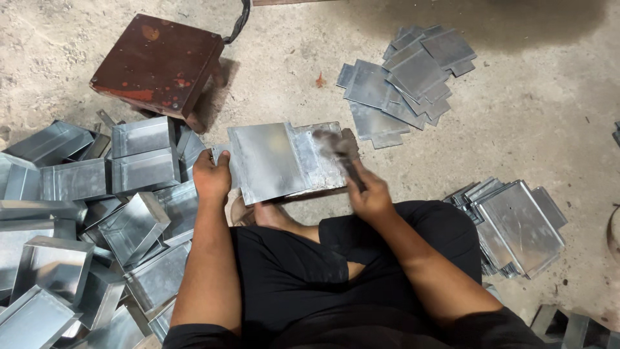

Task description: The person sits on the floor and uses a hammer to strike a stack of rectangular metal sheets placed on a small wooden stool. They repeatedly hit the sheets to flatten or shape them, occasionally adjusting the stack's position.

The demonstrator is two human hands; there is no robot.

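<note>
A flat grey sheet-metal piece [271, 161] lies in front of my knees on a metal block. My left hand [211, 176] grips the sheet's left edge and holds it down. My right hand [369, 194] is closed around the dark handle of a hammer [339, 150]. The hammer's head is blurred over the sheet's right part. My legs in black trousers fill the lower middle.
Several folded metal trays [139, 155] are heaped at the left. Flat cut blanks [403, 84] lie scattered at the top right, and a neat stack of blanks [516, 226] sits at the right. A dark red wooden stool [158, 61] stands at the top left on the concrete floor.
</note>
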